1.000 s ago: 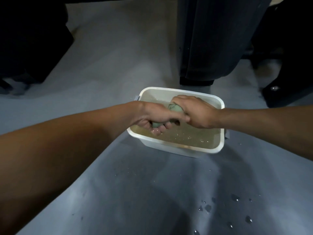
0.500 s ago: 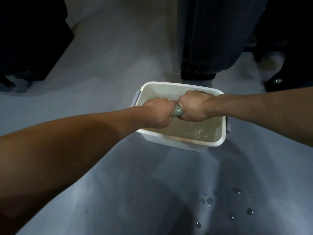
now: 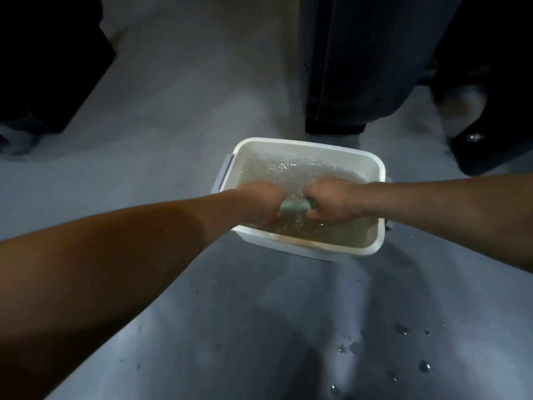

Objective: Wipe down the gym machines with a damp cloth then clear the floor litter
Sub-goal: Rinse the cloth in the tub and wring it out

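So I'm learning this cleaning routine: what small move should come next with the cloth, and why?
Probably one more firm twist. The left hand and right hand grip the ends of the rolled pale green cloth above the white rectangular plastic tub, and water is splashing below, so it looks more than damp.

A grey floor (image 3: 161, 145) fills most of the view, with water drops (image 3: 402, 329) scattered at the lower right and a few finer ones near the middle. A dark upright panel (image 3: 360, 62) stands at the top, perhaps part of a machine. Black shapes (image 3: 43, 62) sit at the upper left, too dim to identify.
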